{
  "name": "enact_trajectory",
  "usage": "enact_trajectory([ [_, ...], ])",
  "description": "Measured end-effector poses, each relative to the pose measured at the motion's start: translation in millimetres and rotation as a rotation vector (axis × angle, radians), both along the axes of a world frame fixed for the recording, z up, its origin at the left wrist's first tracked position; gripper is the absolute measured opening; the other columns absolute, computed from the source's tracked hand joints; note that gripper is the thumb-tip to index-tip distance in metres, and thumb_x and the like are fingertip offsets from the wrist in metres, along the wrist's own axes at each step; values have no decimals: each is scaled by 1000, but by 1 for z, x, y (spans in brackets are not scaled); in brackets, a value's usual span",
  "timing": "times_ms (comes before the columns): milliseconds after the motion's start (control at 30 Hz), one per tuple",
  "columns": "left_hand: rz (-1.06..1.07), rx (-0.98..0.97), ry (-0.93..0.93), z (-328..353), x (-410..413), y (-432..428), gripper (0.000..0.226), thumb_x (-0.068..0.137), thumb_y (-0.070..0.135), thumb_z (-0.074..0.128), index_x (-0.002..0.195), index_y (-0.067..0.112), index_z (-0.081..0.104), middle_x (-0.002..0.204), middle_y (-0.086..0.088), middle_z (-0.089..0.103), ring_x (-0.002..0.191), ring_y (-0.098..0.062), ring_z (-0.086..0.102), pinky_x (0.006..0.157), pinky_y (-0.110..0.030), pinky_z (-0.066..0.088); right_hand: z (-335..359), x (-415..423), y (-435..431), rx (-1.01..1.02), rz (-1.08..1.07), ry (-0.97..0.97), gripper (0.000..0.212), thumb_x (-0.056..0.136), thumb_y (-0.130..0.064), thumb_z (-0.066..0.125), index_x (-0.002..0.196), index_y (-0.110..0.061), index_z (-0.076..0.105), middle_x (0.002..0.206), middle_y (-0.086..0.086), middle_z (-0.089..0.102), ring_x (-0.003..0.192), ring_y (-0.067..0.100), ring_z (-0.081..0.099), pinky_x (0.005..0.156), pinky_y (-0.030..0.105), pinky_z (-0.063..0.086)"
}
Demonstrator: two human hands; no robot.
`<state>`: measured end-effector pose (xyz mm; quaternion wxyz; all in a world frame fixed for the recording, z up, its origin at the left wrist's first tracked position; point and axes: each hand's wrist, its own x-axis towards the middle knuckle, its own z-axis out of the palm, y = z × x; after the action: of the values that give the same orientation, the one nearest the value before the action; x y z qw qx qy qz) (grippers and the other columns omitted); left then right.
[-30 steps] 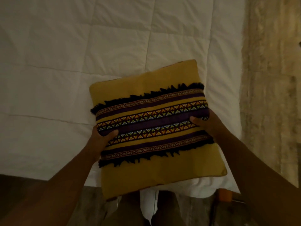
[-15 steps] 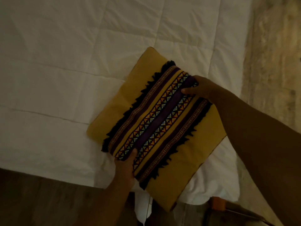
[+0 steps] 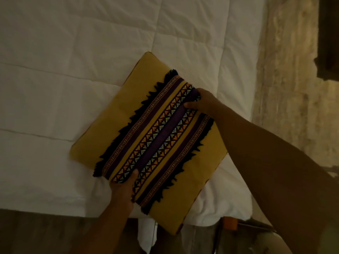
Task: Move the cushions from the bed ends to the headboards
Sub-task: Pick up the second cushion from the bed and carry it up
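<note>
A square mustard-yellow cushion (image 3: 117,129) with a purple patterned band and black fringe is held over the near end of a bed with a white quilted cover (image 3: 91,61). It is turned diagonally, one corner pointing away from me. My left hand (image 3: 122,191) grips its near edge at the band, thumb on top. My right hand (image 3: 200,101) grips the far right edge at the other end of the band. The headboard is out of view.
A beige floor (image 3: 286,88) runs along the right side of the bed. A dark piece of furniture (image 3: 328,37) stands at the top right. An orange object (image 3: 229,223) sits below the bed's corner near a dark floor.
The cushion has turned from level to diagonal in both hands. My right hand moved away from me and my left hand came toward me.
</note>
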<state>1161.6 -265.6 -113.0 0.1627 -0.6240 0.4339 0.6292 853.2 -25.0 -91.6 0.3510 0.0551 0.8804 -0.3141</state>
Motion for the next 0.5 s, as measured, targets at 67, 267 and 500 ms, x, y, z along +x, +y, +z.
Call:
enact_trajectory([
  [67, -30, 2, 1, 5, -1, -2, 105, 69, 40, 86, 155, 23, 28, 151, -12, 46, 132, -35, 50, 103, -64, 45, 3, 4, 0, -9, -19, 25, 71, 79, -44, 79, 136, -15, 50, 140, 9, 54, 127, 31, 52, 101, 39, 43],
  [267, -46, -22, 5, 19, 0, -9, 101, 73, 32, 85, 155, 24, 27, 148, -12, 48, 129, -35, 51, 103, -59, 48, 14, 31, -3, 55, -95, 185, 67, 84, -47, 72, 139, -17, 48, 139, 10, 53, 126, 31, 52, 99, 41, 43],
  [500, -603, -607, 30, 48, -37, -62, 96, 70, 26, 88, 145, -1, 34, 146, -27, 41, 138, -41, 37, 111, -56, 39, 33, 109, 8, 137, -102, 311, 83, 83, -46, 72, 150, -13, 36, 155, 13, 36, 142, 32, 33, 116, 51, 32],
])
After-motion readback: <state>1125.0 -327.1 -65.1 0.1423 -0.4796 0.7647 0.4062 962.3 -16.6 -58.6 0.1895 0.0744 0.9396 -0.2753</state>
